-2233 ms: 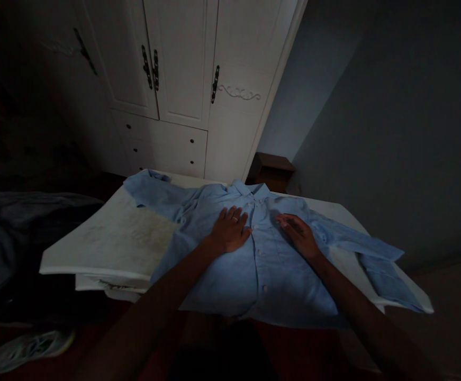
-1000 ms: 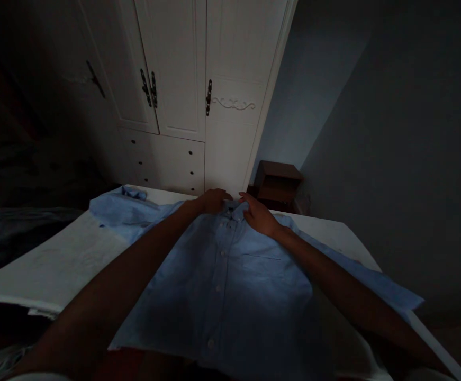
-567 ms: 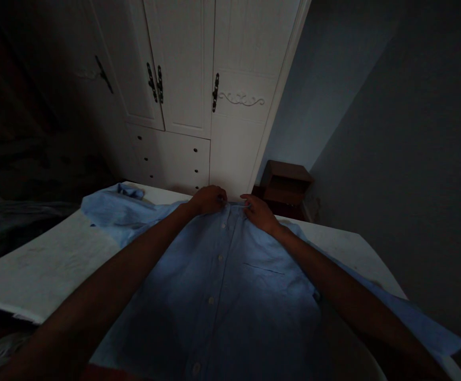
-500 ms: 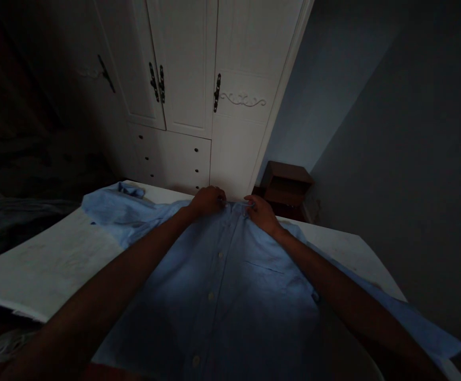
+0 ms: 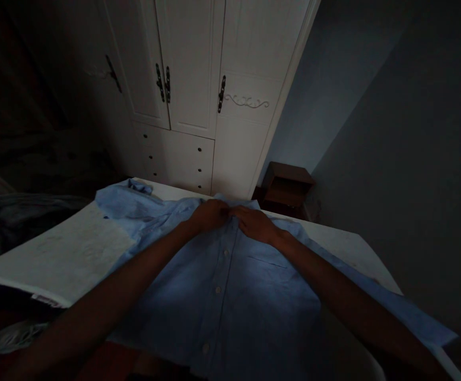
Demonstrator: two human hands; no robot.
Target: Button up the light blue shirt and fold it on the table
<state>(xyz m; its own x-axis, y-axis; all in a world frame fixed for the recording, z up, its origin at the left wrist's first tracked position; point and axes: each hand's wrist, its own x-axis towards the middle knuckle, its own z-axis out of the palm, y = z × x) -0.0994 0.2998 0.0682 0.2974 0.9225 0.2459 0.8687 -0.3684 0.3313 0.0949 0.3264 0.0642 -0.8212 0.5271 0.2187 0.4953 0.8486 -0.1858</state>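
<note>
A light blue button-up shirt (image 5: 262, 296) lies front side up across a white table (image 5: 61, 254), its collar at the far edge and its sleeves spread to both sides. My left hand (image 5: 211, 214) pinches the placket just below the collar. Against it, my right hand (image 5: 254, 222) has its fingers closed on the same spot, fingertips meeting those of the left. The fingers hide the top button area. Several pale buttons run down the placket towards me, and a chest pocket shows on the right half.
Behind the table stands a white wardrobe (image 5: 186, 69) with dark handles and drawers. A brown wooden cabinet (image 5: 289, 177) sits beyond the far edge at right. Dark cloth (image 5: 19, 217) is heaped at left, and a shoe (image 5: 14, 337) lies on the floor, lower left.
Both hands have come together from the two collar sides to meet at the top of the placket. The collar now stands visible above them, and the view has shifted slightly.
</note>
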